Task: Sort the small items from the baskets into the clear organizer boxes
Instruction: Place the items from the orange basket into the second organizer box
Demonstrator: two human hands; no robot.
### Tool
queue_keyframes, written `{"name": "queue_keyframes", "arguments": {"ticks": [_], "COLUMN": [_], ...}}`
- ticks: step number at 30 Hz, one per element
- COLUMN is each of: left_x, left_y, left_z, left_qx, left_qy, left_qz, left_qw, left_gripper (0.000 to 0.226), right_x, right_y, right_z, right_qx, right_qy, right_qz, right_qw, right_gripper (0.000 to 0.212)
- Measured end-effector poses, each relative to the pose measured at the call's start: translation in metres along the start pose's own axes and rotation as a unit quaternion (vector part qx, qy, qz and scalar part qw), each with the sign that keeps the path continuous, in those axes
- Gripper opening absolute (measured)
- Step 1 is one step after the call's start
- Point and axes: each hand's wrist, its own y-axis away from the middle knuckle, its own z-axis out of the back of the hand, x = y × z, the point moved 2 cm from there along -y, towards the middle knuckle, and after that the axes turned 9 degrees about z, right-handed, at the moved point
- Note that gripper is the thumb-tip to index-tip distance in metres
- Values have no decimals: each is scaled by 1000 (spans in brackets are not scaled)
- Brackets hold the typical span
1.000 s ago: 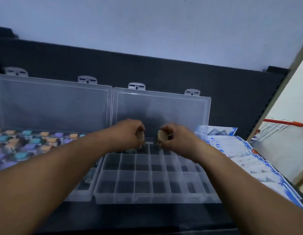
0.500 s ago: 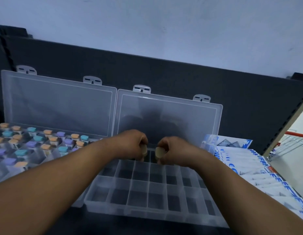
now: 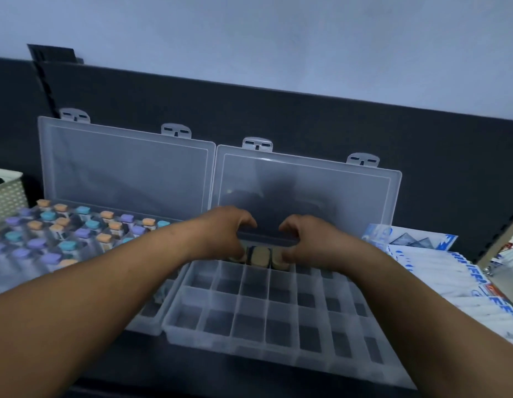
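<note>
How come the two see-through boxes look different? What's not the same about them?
The left box is packed with purple, teal and orange caps; the right box has only a few tan pieces in its far row, and its other cells in view are bare. The left hand and right hand pinch tan pieces in the right box; neither hand touches the left box. Both boxes are clear, with lids standing open.
</note>
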Motion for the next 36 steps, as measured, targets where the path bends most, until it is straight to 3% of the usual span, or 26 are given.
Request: {"name": "queue_keyframes", "arguments": {"ticks": [3, 7, 13, 28, 36], "left_x": [14, 43, 146, 419, 519], "left_y": [22, 61, 148, 363, 382], "left_z": [12, 35, 81, 167, 196], "left_qx": [-35, -142, -249, -270, -249], "left_qy": [7, -34, -151, -191, -154], "left_qz": [-5, -17, 25, 184, 266], "left_qw": [999, 989, 956, 926, 918], "left_gripper": [61, 59, 70, 76, 79], "right_x": [28, 88, 209, 517, 600], "right_y": [7, 13, 5, -57, -116], "right_z": [-3, -9, -42, -160, -184], "right_qx": [-31, -67, -99, -69, -49], "right_qy": [44, 137, 199, 173, 161], "right_qz": [18, 75, 129, 252, 311], "right_qw": [998, 985, 967, 950, 936], "right_gripper": [61, 66, 76, 78, 73]}}
